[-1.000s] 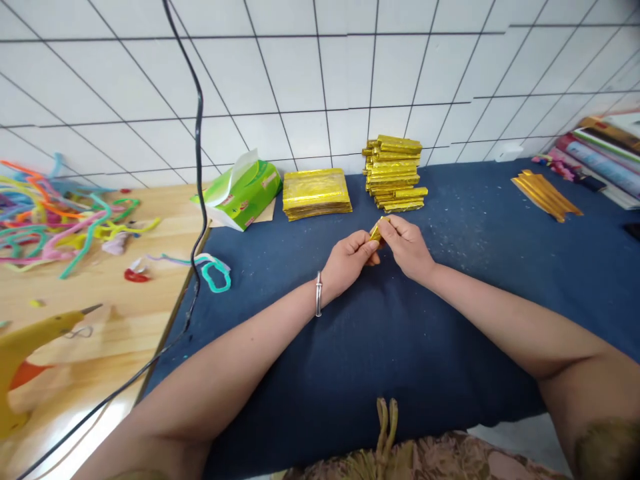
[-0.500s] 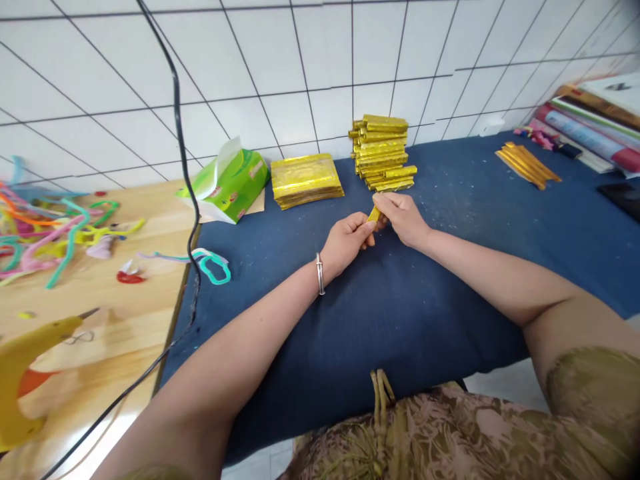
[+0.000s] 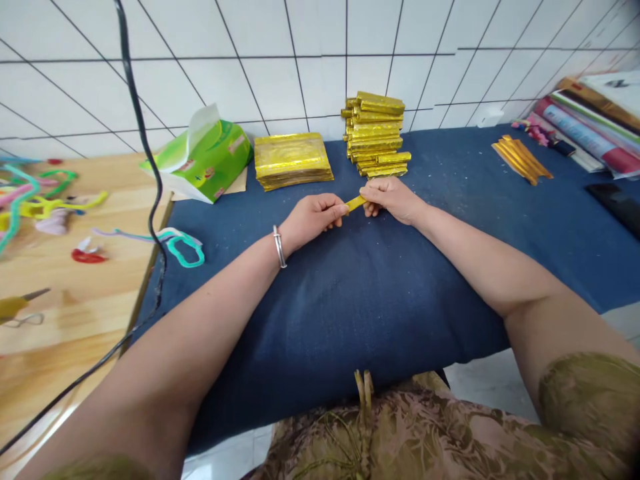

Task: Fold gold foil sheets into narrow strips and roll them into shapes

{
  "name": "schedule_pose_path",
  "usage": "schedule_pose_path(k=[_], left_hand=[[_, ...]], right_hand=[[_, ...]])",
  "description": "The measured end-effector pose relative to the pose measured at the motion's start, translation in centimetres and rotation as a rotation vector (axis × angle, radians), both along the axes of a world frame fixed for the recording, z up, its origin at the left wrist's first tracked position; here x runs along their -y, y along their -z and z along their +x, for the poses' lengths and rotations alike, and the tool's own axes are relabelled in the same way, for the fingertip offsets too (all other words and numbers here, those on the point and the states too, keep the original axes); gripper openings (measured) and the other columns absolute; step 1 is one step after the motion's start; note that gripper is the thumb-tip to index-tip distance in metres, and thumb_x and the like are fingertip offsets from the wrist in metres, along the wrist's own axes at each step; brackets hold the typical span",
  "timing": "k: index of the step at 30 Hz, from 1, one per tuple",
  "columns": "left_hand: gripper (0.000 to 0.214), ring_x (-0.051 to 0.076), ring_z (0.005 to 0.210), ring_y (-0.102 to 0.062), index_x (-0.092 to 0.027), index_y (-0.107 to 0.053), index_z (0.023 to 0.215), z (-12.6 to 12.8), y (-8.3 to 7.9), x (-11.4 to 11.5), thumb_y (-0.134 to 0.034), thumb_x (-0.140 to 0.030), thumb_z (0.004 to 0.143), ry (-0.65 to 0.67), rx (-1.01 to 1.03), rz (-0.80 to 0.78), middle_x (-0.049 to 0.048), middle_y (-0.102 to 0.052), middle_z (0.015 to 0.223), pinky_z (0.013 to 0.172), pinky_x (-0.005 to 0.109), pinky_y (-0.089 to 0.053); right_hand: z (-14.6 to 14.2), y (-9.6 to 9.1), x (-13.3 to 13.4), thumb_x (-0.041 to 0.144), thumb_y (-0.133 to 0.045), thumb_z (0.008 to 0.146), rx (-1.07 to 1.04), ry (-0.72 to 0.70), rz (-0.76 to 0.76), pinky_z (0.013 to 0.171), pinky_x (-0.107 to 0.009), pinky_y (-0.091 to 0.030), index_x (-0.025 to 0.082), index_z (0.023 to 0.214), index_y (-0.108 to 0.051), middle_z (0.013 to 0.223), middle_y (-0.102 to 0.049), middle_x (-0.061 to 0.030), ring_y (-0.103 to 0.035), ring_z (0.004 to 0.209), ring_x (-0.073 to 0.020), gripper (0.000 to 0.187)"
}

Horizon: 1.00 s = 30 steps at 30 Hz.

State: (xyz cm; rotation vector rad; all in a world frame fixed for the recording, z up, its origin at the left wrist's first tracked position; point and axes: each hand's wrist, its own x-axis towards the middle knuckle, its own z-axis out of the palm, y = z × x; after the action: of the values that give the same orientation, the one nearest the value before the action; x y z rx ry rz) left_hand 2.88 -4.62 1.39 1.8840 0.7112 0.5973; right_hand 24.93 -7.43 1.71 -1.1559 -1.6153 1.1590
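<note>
A narrow folded strip of gold foil paper (image 3: pixel 355 202) is stretched between both hands just above the dark blue cloth (image 3: pixel 380 293). My left hand (image 3: pixel 313 220), with a silver bangle at the wrist, pinches its left end. My right hand (image 3: pixel 393 199) is closed on its right end. Directly behind the hands stands a tall stack of folded gold pieces (image 3: pixel 376 135), and to its left lies a flat pile of gold foil sheets (image 3: pixel 293 160).
A green tissue pack (image 3: pixel 204 160) lies at the cloth's back left. Colourful pipe cleaners (image 3: pixel 50 200) and a glue gun tip (image 3: pixel 20 305) lie on the wooden table, crossed by a black cable (image 3: pixel 145 153). Gold strips (image 3: pixel 523 159), rolled papers (image 3: pixel 590 127) and a black object (image 3: pixel 617 207) lie right.
The hands have drawn apart, and the gold strip now lies stretched out between them instead of bunched at the fingertips. The camera has tilted and shifted.
</note>
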Motion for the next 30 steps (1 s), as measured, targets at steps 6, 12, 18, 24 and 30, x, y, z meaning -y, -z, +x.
schedule_pose_path(k=[6, 12, 18, 24, 30], left_hand=[[0.029, 0.005, 0.052, -0.048, -0.014, -0.060, 0.083, -1.5, -0.1, -1.8, -0.057, -0.043, 0.084, 0.008, -0.067, -0.057, 0.0010, -0.061, 0.069, 0.050, 0.016, -0.039], [0.030, 0.005, 0.047, -0.041, -0.014, -0.059, 0.070, -2.5, 0.2, -3.1, -0.062, -0.042, 0.079, -0.167, -0.128, 0.129, -0.0006, -0.057, 0.058, 0.046, 0.018, -0.031], [0.026, 0.008, 0.057, -0.047, -0.014, -0.062, 0.071, -3.0, 0.9, -4.2, -0.059, -0.037, 0.082, -0.212, -0.178, 0.431, -0.0007, -0.059, 0.062, 0.056, 0.021, -0.037], [0.023, 0.012, 0.070, -0.055, -0.015, -0.065, 0.080, -3.3, 1.2, -4.2, -0.052, -0.033, 0.086, -0.210, -0.250, 0.558, 0.0018, -0.065, 0.075, 0.069, 0.025, -0.042], [0.024, 0.015, 0.077, -0.057, -0.016, -0.063, 0.086, -3.9, 1.3, -4.7, -0.048, -0.035, 0.088, -0.278, -0.422, 0.737, 0.0030, -0.064, 0.082, 0.072, 0.027, -0.042]], right_hand=[[0.7, 0.6, -0.7, 0.057, -0.059, 0.080, -0.003, 0.135, 0.111, 0.051, -0.017, -0.043, 0.017, 0.067, -0.056, 0.062, -0.061, 0.0010, -0.057, 0.056, -0.0066, 0.043], [0.7, 0.8, -0.8, 0.063, -0.054, 0.080, 0.063, 0.160, 0.190, 0.053, -0.017, -0.043, 0.018, 0.067, -0.056, 0.066, -0.062, 0.0004, -0.058, 0.060, -0.0076, 0.047], [0.9, 1.4, -1.1, 0.061, -0.044, 0.086, 0.278, 0.138, 0.306, 0.058, -0.021, -0.042, 0.017, 0.069, -0.059, 0.069, -0.063, -0.0006, -0.057, 0.064, -0.0093, 0.049], [1.3, 1.8, -1.5, 0.052, -0.033, 0.094, 0.645, 0.173, 0.533, 0.074, -0.028, -0.039, 0.017, 0.076, -0.062, 0.077, -0.061, -0.0032, -0.055, 0.078, -0.0151, 0.049], [1.5, 2.1, -1.3, 0.042, -0.035, 0.095, 0.969, 0.154, 0.631, 0.078, -0.032, -0.037, 0.017, 0.094, -0.063, 0.092, -0.061, -0.0069, -0.053, 0.090, -0.0204, 0.037]])
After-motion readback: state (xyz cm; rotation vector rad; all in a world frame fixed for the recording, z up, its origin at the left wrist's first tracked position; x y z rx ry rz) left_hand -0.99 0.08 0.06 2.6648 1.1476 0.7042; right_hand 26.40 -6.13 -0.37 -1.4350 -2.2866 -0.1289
